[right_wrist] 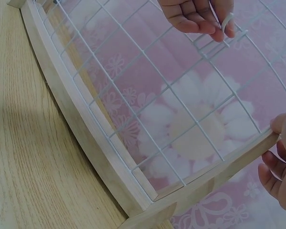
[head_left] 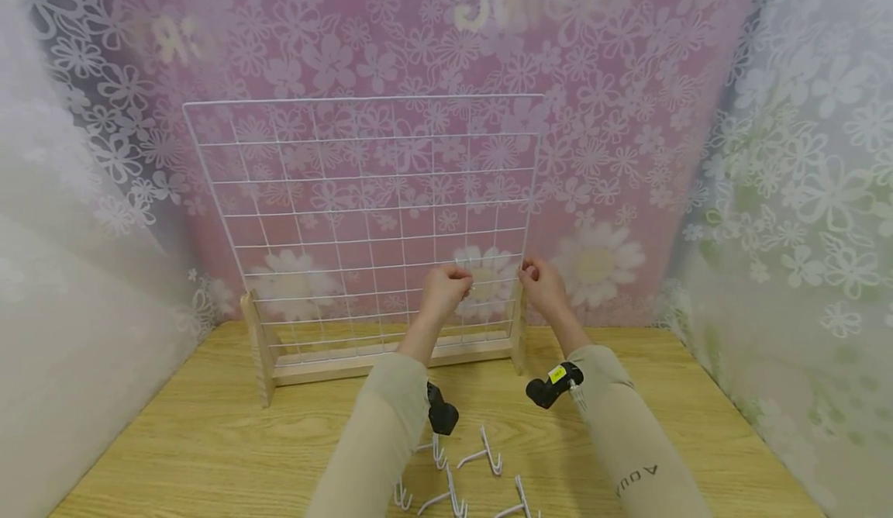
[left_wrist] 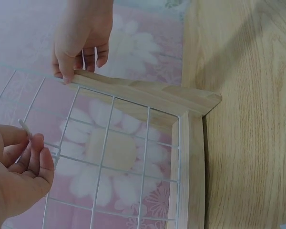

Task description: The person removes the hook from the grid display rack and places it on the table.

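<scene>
Overhead, from the head camera, I see a white wire grid panel (head_left: 363,223) standing upright in a wooden base (head_left: 363,363) at the far side of the wooden table (head_left: 174,440). My left hand (head_left: 446,289) pinches a small white hook (head_left: 471,289) against the grid's lower right squares, while my right hand (head_left: 540,285) grasps the top of the right wooden upright (head_left: 518,332). Several loose white hooks (head_left: 481,456) lie on the near part of the table between my sleeves. Next, on the left wrist camera, the left hand (left_wrist: 16,171) has its fingers curled round the hook (left_wrist: 25,126), touching a grid wire, and the right hand (left_wrist: 83,40) holds the upright's end. Finally, on the right wrist camera, the right hand (right_wrist: 281,162) wraps the wooden upright (right_wrist: 219,176), and the left hand (right_wrist: 195,16) pinches the hook (right_wrist: 226,24) just at the wires.
</scene>
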`<state>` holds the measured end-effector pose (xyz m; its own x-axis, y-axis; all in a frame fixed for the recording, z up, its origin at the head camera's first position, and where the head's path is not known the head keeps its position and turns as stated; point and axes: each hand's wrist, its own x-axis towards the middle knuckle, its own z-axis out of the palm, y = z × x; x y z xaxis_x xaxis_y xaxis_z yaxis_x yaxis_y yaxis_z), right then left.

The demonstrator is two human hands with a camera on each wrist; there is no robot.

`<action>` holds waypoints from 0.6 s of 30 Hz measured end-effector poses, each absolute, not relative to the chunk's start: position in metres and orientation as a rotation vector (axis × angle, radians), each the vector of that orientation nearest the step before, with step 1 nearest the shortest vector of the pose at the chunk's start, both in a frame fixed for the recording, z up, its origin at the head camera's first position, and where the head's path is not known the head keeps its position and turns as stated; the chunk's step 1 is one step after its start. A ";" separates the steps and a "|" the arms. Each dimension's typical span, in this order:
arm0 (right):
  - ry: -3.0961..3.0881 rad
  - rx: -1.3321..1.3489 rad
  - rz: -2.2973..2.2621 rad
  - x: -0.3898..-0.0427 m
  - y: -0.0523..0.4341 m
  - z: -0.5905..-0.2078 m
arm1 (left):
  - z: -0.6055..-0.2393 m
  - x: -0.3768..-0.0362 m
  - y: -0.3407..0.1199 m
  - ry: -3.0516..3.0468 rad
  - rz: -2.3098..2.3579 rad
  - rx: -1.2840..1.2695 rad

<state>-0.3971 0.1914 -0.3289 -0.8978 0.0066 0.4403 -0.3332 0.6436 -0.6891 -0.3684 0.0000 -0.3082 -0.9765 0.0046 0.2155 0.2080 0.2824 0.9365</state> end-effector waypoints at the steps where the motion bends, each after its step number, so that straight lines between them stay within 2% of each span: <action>1: -2.457 0.259 1.148 -0.397 0.191 -0.329 | -0.307 -0.368 0.000 -2.352 -1.815 -0.187; 8: -2.464 0.250 1.161 -0.396 0.192 -0.329 | -0.302 -0.366 0.001 -2.225 -1.997 -0.187; 18: -2.490 0.253 1.170 -0.396 0.193 -0.329 | -0.295 -0.356 -0.005 -2.364 -1.841 -0.323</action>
<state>-0.3961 0.1926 -0.3285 -0.9130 -0.0026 0.4080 -0.3159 0.6376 -0.7027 -0.3562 -0.0052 -0.2949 -0.9689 0.0891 0.2307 0.2455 0.2339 0.9407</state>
